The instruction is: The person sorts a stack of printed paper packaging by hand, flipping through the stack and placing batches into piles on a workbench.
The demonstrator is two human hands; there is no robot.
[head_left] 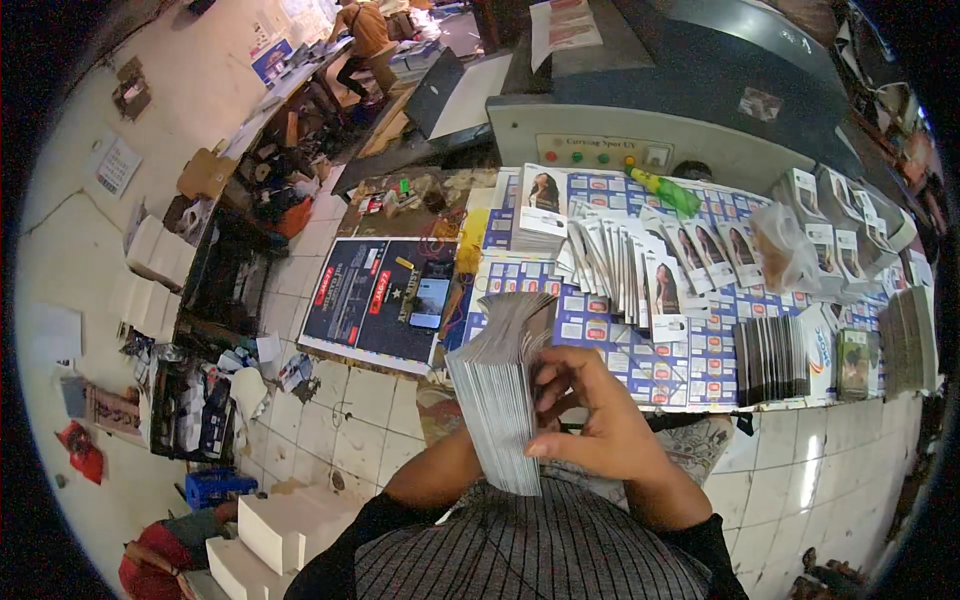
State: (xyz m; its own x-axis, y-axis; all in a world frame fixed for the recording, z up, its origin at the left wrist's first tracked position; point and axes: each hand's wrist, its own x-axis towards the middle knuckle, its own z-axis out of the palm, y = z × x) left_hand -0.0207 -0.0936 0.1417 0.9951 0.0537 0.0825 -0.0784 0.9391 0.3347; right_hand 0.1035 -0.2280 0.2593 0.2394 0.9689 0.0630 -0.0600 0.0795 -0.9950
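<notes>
A thick stack of thin printed cards point(492, 410) stands upright in front of my chest, its many pale edges facing me and its top fanned and bent to the right. My left forearm point(438, 470) runs behind the stack; the hand supports it from there, and the fingers are mostly hidden. At the stack's right side is my right hand point(592, 418), thumb against the lower edge and fingers curled toward the cards. Beyond, on the table, lie a spread row of similar cards point(665, 300) with a woman's picture and a neat pile point(541, 215).
Printed blue sheets cover the table point(620, 365). On it are a clear plastic bag point(783, 245), a green bottle point(668, 192), a dark card row point(772, 362) and a phone point(430, 302). A grey machine point(640, 130) stands behind. Another person point(364, 40) is at the far left.
</notes>
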